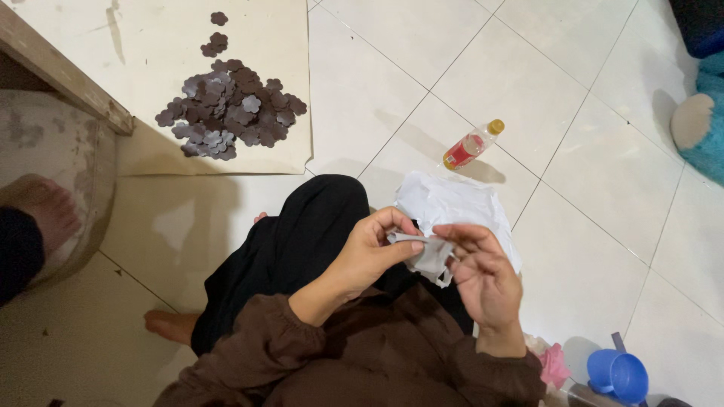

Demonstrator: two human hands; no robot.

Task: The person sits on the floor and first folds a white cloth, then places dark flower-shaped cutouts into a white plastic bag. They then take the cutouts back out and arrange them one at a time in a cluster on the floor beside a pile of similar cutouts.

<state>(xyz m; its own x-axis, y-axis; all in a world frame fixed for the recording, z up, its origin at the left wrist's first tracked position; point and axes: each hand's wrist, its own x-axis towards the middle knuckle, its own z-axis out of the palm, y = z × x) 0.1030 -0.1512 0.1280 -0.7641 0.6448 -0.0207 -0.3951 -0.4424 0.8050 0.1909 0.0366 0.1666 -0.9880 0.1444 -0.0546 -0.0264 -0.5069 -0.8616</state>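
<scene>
My left hand (371, 249) and my right hand (483, 275) meet over my lap. Both pinch a small grey paper piece (430, 252) between the fingertips. Just beyond the hands a white plastic bag (452, 205) lies on the tiled floor. I sit on the floor in a brown top and black trousers. A heap of dark flower-shaped paper cut-outs (230, 109) rests on a cream sheet (151, 45) at the upper left, well out of reach of both hands.
A small bottle (471, 145) with a red label and yellow cap lies on the tiles past the bag. A blue cup (618, 374) and pink scrap (554, 365) sit at lower right. Another person's bare foot (45, 211) is at the left; a blue plush toy (701, 120) at the right edge.
</scene>
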